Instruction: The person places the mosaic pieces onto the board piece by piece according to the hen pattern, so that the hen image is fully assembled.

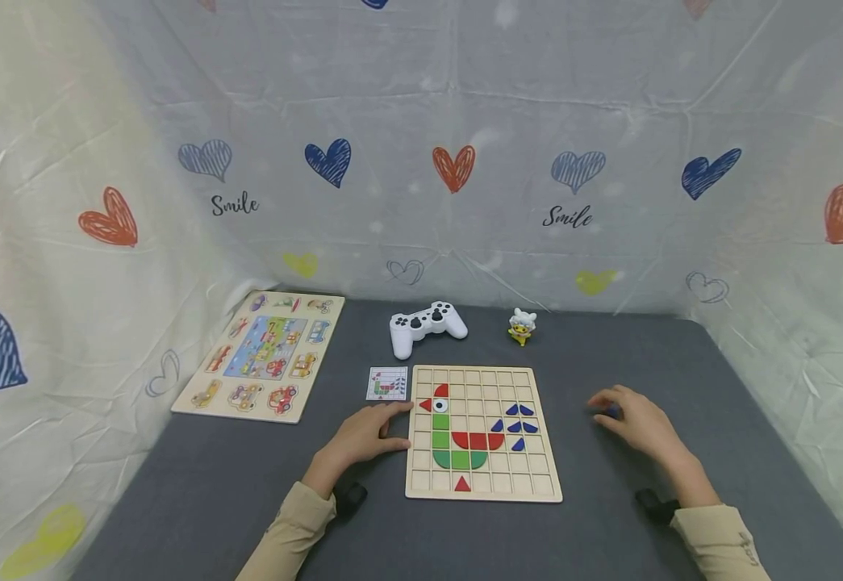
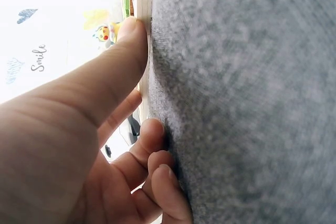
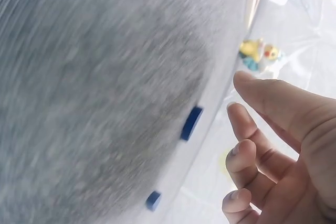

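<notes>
A wooden grid board (image 1: 544, 486) lies in the middle of the table, carrying red, green and blue pieces and a round eye piece (image 1: 440, 406). My left hand (image 1: 359, 434) touches its left edge with thumb and forefinger; the other fingers bend loosely on the table in the left wrist view. To the right of the board, my right hand (image 1: 642, 424) hovers low with slightly bent fingers and nothing between them. Two small blue pieces, one nearer (image 3: 192, 123) and one lower (image 3: 153, 201), lie on the tabletop close to those fingers.
A small pattern card (image 1: 388, 383) lies at the board's upper left. Behind the board are a white game controller (image 1: 427, 325) and a small figurine (image 1: 521, 325). A wooden vehicle puzzle (image 1: 265, 355) rests at the far left. Printed curtains (image 1: 392, 218) surround the grey table.
</notes>
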A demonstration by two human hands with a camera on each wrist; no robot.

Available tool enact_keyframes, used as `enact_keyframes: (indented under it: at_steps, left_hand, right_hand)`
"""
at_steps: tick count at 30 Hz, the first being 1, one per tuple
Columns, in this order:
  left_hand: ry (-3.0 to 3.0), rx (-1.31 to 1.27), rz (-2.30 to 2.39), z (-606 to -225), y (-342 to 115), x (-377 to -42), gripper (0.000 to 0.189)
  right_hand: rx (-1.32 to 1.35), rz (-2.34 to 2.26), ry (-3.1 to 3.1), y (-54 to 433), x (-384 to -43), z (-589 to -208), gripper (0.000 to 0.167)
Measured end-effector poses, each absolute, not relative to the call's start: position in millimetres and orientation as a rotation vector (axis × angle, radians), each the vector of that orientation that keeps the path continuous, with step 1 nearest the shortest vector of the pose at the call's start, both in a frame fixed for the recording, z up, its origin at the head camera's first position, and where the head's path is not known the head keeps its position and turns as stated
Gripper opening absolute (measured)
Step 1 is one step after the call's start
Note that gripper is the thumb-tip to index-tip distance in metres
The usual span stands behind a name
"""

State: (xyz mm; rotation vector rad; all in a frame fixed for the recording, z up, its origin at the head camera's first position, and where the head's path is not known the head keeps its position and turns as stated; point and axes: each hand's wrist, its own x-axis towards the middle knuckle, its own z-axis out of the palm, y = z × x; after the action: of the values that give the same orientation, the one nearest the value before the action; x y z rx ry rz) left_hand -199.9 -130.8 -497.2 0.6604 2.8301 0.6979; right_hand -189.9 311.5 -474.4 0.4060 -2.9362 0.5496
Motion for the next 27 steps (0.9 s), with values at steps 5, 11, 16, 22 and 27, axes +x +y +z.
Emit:
enact_keyframes:
  at_steps: [5, 11, 16, 22, 27]
  left_hand:
    - [2.83, 0.648, 0.697, -499.1, -131.7, -200.3, 0.063]
    - [2.822, 0.645, 0.699, -498.9, -131.3, -200.3, 0.062]
    - [2.824, 0.657, 0.708, -497.6, -130.8, -199.9, 0.062]
    - [2.83, 0.661, 0.709, -497.9, -131.2, -199.9, 0.062]
    - [2.829, 0.661, 0.709, -499.0, -131.4, -200.2, 0.063]
  right_hand:
    - [0.362, 0.555, -2.96, 321.9, -190.9, -477.2, 0.02]
    - [0.285, 0.558, -3.006, 330.1, -191.5, -480.6, 0.022]
    - [0.256, 0.556, -3.039, 332.9, -193.6, -481.5, 0.022]
    - [0.258, 0.56, -3.052, 331.8, -196.0, -482.9, 0.021]
    - [0.238, 0.563, -3.061, 328.9, -197.3, -484.4, 0.016]
